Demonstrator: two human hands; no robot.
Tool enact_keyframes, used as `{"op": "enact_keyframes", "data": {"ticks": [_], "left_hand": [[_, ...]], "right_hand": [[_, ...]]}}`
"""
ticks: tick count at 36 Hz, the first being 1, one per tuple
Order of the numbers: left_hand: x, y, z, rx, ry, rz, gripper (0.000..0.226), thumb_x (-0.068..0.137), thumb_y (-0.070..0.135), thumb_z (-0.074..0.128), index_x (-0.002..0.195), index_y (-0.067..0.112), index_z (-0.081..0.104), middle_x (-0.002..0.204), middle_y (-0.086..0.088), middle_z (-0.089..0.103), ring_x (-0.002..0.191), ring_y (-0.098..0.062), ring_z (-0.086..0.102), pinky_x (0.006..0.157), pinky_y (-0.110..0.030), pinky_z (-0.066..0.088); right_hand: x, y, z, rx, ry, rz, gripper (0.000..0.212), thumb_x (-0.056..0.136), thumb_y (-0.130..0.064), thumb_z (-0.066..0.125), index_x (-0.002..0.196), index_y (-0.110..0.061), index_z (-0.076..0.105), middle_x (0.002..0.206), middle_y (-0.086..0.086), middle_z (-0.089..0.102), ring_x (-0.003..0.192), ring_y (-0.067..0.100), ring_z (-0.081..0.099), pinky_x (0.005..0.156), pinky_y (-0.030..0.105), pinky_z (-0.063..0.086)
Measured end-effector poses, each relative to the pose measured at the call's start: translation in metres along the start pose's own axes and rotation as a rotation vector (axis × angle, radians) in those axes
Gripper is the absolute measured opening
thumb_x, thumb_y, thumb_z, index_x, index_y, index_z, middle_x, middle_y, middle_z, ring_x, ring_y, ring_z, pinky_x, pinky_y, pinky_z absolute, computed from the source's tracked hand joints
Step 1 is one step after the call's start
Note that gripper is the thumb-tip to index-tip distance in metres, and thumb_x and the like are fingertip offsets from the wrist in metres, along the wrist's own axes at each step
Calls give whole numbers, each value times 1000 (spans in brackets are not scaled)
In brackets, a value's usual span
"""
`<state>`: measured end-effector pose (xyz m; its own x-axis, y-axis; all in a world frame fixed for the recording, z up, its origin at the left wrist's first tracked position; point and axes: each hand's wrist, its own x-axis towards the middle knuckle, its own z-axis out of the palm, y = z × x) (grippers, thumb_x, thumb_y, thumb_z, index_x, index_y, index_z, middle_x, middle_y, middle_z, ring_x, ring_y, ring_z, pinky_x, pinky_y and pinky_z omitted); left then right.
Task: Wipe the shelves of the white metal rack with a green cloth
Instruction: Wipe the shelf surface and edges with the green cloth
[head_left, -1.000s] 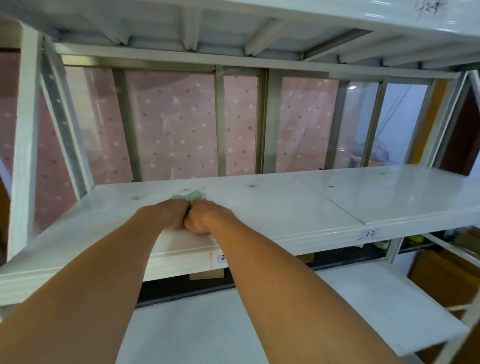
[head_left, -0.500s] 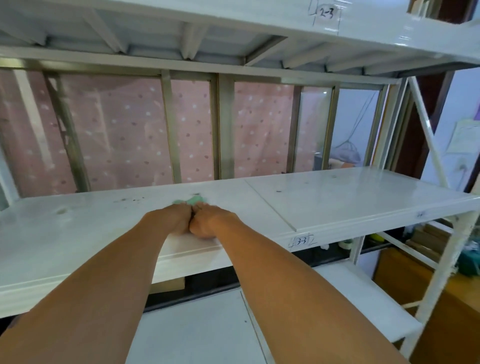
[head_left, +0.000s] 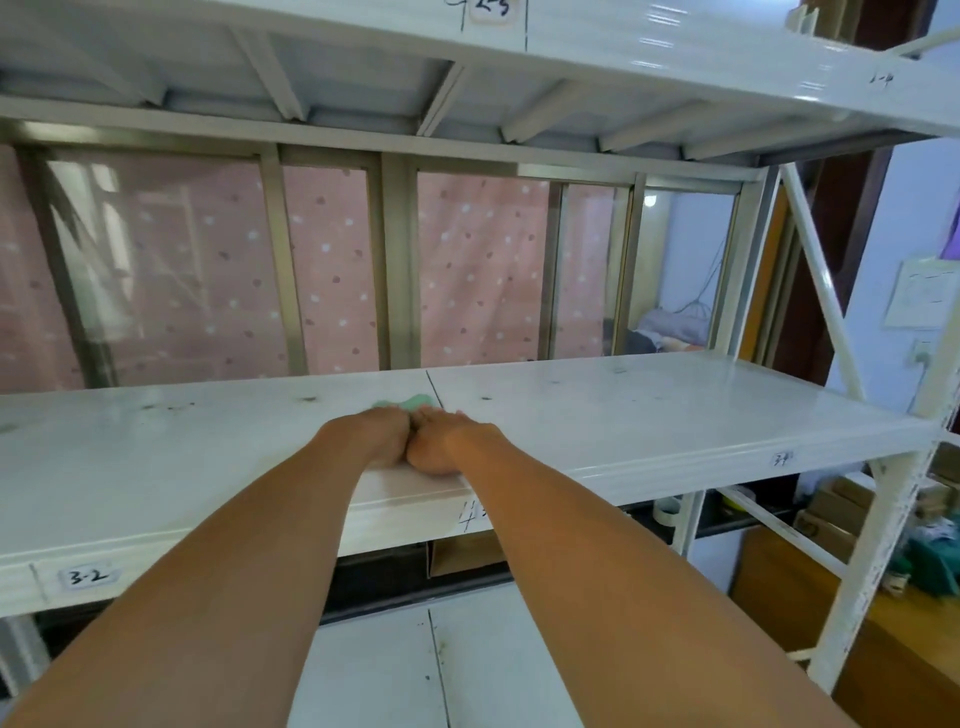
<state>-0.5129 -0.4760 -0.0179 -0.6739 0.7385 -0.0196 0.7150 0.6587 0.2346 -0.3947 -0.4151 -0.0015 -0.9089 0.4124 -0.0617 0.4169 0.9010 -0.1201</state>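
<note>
On the middle shelf (head_left: 675, 415) of the white rack (head_left: 857, 291), the green cloth (head_left: 402, 403) lies pressed under both hands, poking out just beyond the knuckles, right at the seam between two panels. Left hand (head_left: 371, 434) and right hand (head_left: 447, 441) touch side by side, fingers curled down onto the cloth. Compared with a second ago, the hands have slid rightward along the shelf toward the unwiped, speckled panel.
</note>
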Motion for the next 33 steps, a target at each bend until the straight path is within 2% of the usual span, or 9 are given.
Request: {"op": "enact_keyframes", "data": {"ticks": [4, 8, 17, 24, 26, 30, 33], "left_hand": [[14, 17, 6, 55, -10, -19, 36, 98, 16, 42, 130, 9, 58, 133, -14, 60, 119, -31, 58, 108, -40, 43], [13, 38, 9, 63, 9, -7, 42, 96, 14, 47, 136, 4, 53, 140, -18, 54, 129, -35, 51, 109, -43, 41], [37, 78, 16, 42, 17, 5, 42, 101, 10, 40, 141, 1, 48, 147, -20, 47, 136, -35, 45, 114, -43, 36], [62, 119, 25, 61, 8, 24, 42, 100, 8, 42, 140, -2, 48, 147, -23, 46, 136, -36, 44, 114, -42, 35], [68, 127, 27, 51, -1, 42, 42, 101, 11, 40, 141, 0, 48, 147, -21, 46, 135, -36, 45, 114, -42, 35], [74, 144, 27, 1, -51, 107, 40, 103, 18, 33, 141, 16, 47, 146, -12, 49, 128, -31, 49, 114, -45, 33], [78, 157, 28, 14, -54, 103, 40, 103, 19, 33, 141, 18, 46, 146, -9, 49, 128, -29, 50, 113, -43, 33]], "right_hand": [[0, 23, -2, 1, -9, 1, 59, 102, -27, 31, 159, -20, 16, 165, 4, 15, 149, 24, 21, 119, 41, 16], [2, 40, 0, -3, -21, 16, 59, 102, -30, 29, 159, -20, 15, 166, 4, 13, 150, 24, 19, 119, 42, 16], [-1, 84, -10, -9, -31, 2, 57, 106, -32, 23, 160, -18, 10, 166, 6, 11, 152, 25, 14, 120, 42, 12], [5, 130, -14, 6, -28, 13, 59, 105, -33, 22, 160, -20, 7, 167, 4, 5, 152, 23, 11, 121, 41, 7], [7, 143, -15, 4, -32, 17, 59, 105, -33, 22, 160, -19, 8, 167, 5, 6, 152, 23, 11, 121, 41, 7], [8, 162, -19, 5, -28, 15, 59, 105, -33, 22, 160, -20, 6, 167, 1, 3, 153, 22, 6, 121, 41, 6], [14, 175, -21, -16, -46, 11, 60, 104, -34, 21, 160, -20, 3, 167, 2, -1, 153, 21, 4, 121, 41, 3]]}}
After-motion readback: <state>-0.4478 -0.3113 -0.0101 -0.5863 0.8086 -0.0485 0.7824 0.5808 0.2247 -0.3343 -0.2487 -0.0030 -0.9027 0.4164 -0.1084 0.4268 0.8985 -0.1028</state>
